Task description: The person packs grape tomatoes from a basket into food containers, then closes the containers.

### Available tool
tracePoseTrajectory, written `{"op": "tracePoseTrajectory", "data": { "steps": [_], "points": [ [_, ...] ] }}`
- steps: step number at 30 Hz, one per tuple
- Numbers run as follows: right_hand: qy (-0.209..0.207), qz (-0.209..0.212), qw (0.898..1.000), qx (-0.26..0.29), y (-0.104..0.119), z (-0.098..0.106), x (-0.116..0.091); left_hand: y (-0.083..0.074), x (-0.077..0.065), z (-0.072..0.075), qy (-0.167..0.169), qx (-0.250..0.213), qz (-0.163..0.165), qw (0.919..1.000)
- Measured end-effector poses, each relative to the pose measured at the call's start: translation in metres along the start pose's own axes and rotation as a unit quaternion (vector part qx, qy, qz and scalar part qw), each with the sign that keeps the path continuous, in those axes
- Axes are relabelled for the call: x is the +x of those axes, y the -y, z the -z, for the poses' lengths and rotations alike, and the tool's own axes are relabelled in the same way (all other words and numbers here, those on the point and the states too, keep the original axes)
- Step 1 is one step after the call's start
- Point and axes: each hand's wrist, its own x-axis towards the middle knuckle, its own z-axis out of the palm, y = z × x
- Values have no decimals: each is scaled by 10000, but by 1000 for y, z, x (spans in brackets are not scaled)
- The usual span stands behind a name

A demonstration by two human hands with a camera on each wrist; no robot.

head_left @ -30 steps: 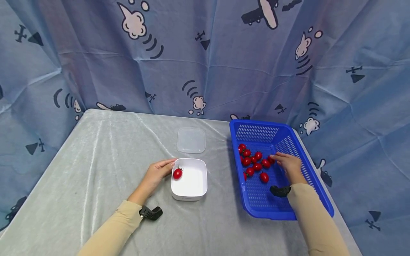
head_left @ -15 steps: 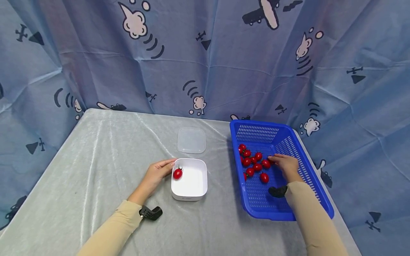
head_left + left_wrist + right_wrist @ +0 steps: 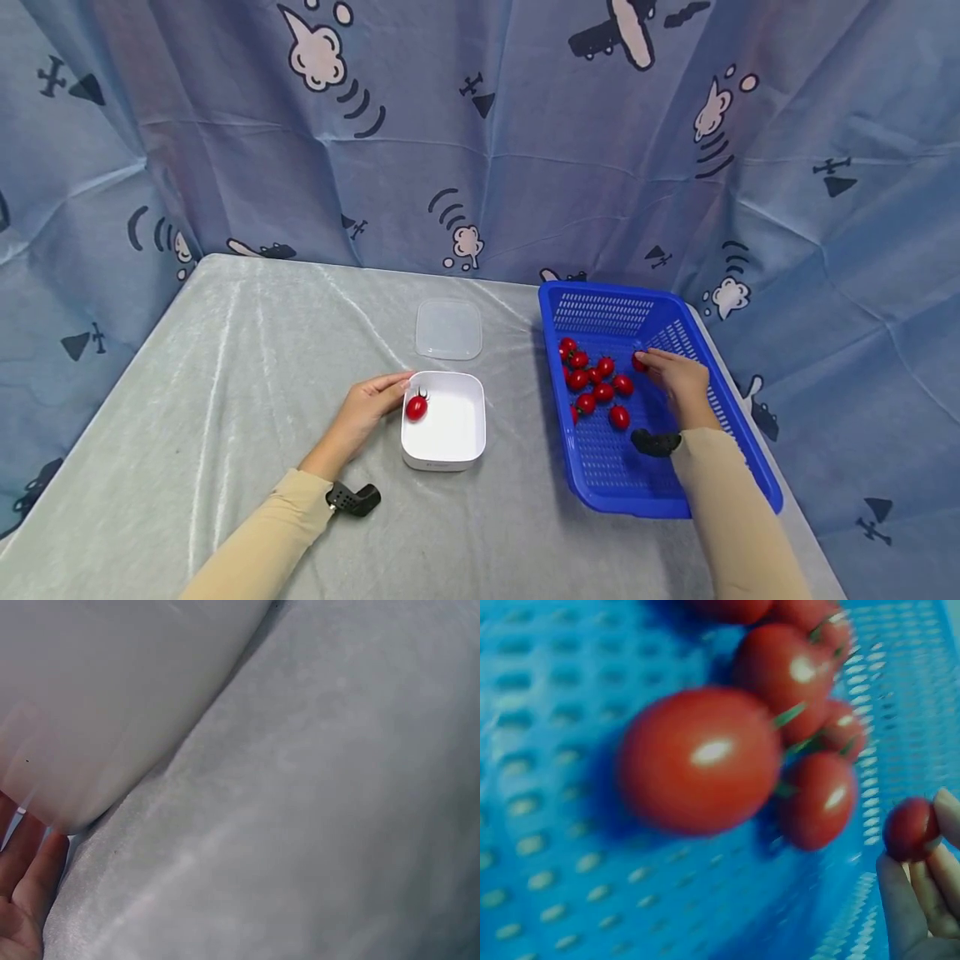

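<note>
My left hand (image 3: 375,400) rests at the left side of a square white box (image 3: 450,421), near its back corner. In the left wrist view, fairly straight fingers (image 3: 41,874) touch the box's outer wall. A red cherry tomato (image 3: 416,407) with a green stem lies inside the box, by its left wall. My right hand (image 3: 681,385) is over the blue basket (image 3: 660,507) and pinches another cherry tomato (image 3: 911,829) between thumb and fingertips. Several loose cherry tomatoes (image 3: 603,392) lie to its left on the basket floor.
A clear, flat square lid (image 3: 448,330) lies on the grey cloth-covered table (image 3: 300,333) behind the white box. The basket's raised slotted walls surround the tomatoes. A blue patterned curtain (image 3: 420,125) hangs along the table's back and sides.
My right hand first drew slightly left and nearer, then moved back and right with a cherry tomato in its fingertips. The left hand and the box stayed put.
</note>
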Motion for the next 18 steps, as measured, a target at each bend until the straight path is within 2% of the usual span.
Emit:
{"op": "tracePoseTrajectory", "data": {
  "steps": [5, 10, 15, 18],
  "points": [
    [332, 141, 9991, 211, 16, -8, -15, 1, 0, 0, 35, -4, 25, 10000],
    [556, 549, 9968, 189, 33, -21, -40, 1, 0, -1, 28, -16, 47, 10000],
    [936, 1060, 9897, 206, 47, -37, -66, 0, 0, -1, -39, 40, 71, 10000],
    [1174, 1205, 9855, 208, 54, -47, -79, 0, 0, -1, -48, 87, 69, 9999]
  ]
}}
